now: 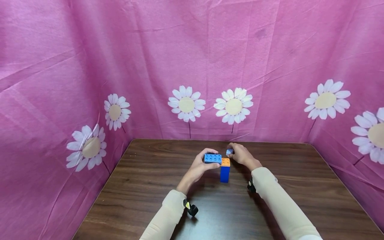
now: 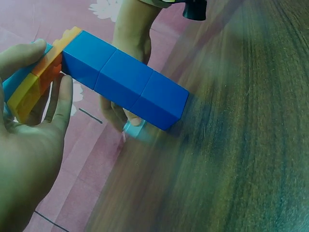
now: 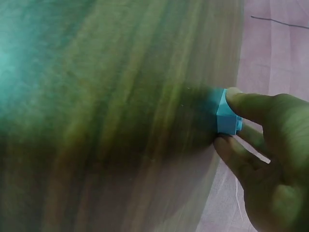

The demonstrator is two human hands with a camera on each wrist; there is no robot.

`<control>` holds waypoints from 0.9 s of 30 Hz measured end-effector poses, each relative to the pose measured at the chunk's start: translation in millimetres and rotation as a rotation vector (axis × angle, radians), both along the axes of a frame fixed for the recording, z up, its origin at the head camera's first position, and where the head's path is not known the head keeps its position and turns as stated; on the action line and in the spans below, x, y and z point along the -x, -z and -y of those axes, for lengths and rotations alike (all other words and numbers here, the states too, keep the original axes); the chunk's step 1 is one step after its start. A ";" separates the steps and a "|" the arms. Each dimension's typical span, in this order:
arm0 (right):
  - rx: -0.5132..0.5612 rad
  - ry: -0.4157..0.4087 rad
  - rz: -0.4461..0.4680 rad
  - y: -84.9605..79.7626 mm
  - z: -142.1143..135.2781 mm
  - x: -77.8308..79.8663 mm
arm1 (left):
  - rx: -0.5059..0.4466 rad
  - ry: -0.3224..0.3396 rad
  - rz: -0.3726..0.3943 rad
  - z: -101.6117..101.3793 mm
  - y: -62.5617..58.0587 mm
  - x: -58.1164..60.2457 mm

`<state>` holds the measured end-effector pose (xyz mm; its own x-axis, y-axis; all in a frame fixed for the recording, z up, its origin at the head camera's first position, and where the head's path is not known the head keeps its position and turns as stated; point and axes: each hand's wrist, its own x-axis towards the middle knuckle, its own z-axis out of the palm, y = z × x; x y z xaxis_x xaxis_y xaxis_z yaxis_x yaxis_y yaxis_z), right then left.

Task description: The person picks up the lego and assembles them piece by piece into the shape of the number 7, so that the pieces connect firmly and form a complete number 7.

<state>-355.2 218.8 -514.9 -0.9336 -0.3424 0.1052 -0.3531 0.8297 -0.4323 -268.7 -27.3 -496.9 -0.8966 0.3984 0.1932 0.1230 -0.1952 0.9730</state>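
Note:
My left hand (image 1: 198, 167) grips the sides of a light blue toy building brick (image 1: 212, 158) with two rows of studs. It joins an orange brick (image 1: 225, 162), which tops a column of dark blue bricks (image 1: 224, 174) standing on the table. The left wrist view shows a yellow brick (image 2: 24, 98) beside the orange one, beneath the light blue brick. Beyond the column, my right hand (image 1: 242, 155) pinches a small light blue brick (image 3: 227, 121) between thumb and fingers, close to the tabletop. In the head view, fingers partly cover that small brick.
Both hands work over the far half of a dark wooden table (image 1: 135, 206). A pink cloth with printed daisies (image 1: 195, 50) hangs behind the table and along its sides. Black wrist cameras (image 1: 192, 209) sit at the sleeves.

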 end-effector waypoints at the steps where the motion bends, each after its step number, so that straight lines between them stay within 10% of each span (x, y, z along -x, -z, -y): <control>1: 0.001 0.003 0.002 0.3 0.4 -1.1 | 0.003 -0.002 0.001 0.4 -0.2 -0.3; 27: 0.066 -0.039 -0.050 -7.2 -1.8 -16.3 | 0.132 -0.046 -0.056 -3.3 -0.6 -0.6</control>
